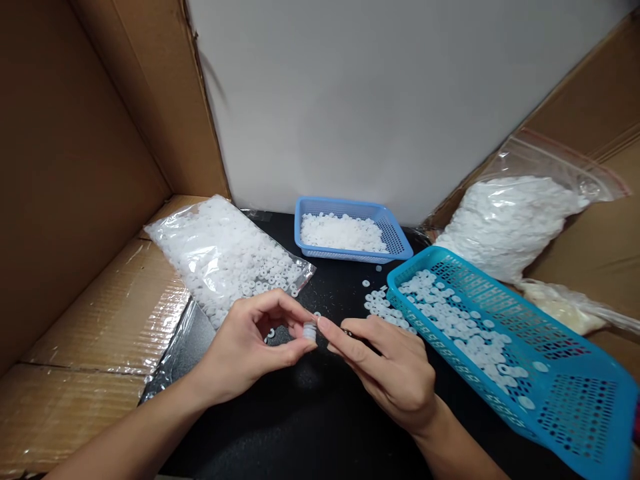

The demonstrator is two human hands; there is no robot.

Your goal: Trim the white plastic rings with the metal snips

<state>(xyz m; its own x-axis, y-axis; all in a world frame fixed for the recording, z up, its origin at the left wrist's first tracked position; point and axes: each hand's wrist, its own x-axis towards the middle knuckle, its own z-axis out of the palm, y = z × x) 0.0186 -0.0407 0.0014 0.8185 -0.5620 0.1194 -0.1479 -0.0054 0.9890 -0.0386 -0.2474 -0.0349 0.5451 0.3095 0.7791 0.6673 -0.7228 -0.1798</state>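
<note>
Between the thumb and fingers of my left hand (pixel 245 343) is a short stack of white plastic washers (pixel 309 331), held above the black tabletop. My right hand (pixel 393 367) is closed, and its index fingertip touches or nearly touches the right side of that stack. A small dark piece with a brassy glint (pixel 349 332) shows among the right fingers; most of it is hidden, so its kind is unclear. Loose white washers (pixel 380 305) lie scattered behind the right hand, and a few more are partly hidden behind the left.
Behind the left hand lies a clear bag of washers (pixel 215 247). A blue basket (pixel 355 255) of washers stands at the back. On the right, a teal basket (pixel 575 413) holds more, beside a bag of white pieces (pixel 505 220). Cardboard walls (pixel 100 100) flank the black tabletop (pixel 280 433).
</note>
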